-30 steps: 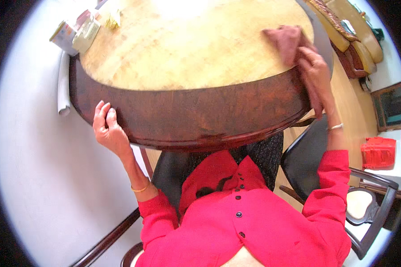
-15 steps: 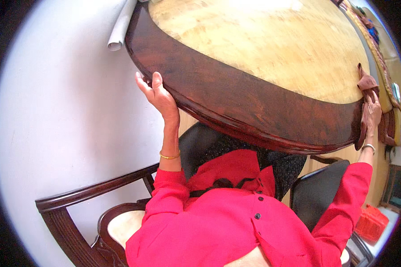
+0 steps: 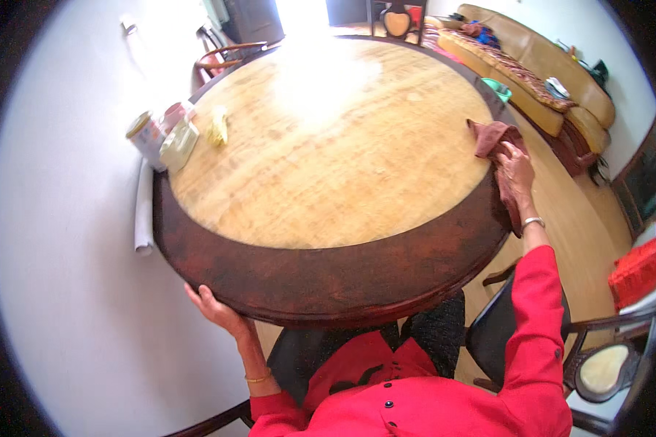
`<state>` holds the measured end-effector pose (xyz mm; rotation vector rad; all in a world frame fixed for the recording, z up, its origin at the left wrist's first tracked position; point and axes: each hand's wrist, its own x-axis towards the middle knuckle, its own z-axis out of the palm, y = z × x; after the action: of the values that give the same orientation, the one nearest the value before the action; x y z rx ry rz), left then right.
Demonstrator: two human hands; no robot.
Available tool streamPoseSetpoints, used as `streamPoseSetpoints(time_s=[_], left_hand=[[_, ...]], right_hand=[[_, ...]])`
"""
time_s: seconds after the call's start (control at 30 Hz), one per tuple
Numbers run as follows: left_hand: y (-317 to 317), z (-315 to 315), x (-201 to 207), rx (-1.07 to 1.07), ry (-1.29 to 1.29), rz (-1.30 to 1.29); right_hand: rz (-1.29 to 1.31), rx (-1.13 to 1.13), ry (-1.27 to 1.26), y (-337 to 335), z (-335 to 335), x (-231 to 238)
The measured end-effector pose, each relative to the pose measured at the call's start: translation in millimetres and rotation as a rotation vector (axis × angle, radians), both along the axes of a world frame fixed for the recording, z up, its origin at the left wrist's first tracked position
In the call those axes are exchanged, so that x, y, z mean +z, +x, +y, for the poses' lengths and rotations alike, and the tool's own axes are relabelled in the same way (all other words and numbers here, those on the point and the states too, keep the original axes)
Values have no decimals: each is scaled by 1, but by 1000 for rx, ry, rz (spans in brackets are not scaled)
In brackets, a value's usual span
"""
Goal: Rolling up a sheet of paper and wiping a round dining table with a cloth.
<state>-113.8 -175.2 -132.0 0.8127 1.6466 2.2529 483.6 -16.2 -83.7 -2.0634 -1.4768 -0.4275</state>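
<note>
- Basically, right hand (image 3: 518,175) at the right of the frame, fingers bent and clamped on a brown cloth (image 3: 500,134).
- Cloth sits at the right rim of a round table (image 3: 321,280): bunched part ahead of the fingers over the pale top, loose end hanging down past the dark border beside the wrist.
- Left hand (image 3: 222,312), lower left of the frame, is at the table's near-left edge, thumb up by the rim; no cloth in it (can't tell if the fingers close under the edge, they're hidden).
- Table fills the middle, pale centre, dark brown border, bright glare toward the top.
- Upper left, on the table: a can (image 3: 147,140), a pale container (image 3: 180,146) just beside it, a crumpled yellowish item (image 3: 217,127) near them (blurry).
- Rolled white sheet (image 3: 144,211) hangs below those, against the left edge.
- Green bowl-like thing (image 3: 496,89) by the far-right rim, partly hidden.
- Tan sofa (image 3: 568,69) upper right; red box (image 3: 635,273) right edge; black chair seat (image 3: 488,335) lower right.
</note>
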Motion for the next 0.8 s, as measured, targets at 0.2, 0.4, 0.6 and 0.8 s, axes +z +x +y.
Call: streamPoseSetpoints(time_s=[0.2, 0.4, 0.6, 0.8], left_hand=[[-6, 1, -5, -40, 34, -51], [-14, 6, -19, 88, -97, 127], [-7, 4, -7, 33, -61, -8], [10, 5, 6, 72, -10, -15]], right_hand=[[23, -175, 83, 34, -2, -13], [-117, -335, -127, 113, -60, -20], [-70, -118, 176, 109, -76, 56], [50, 293, 327, -39, -36, 116]])
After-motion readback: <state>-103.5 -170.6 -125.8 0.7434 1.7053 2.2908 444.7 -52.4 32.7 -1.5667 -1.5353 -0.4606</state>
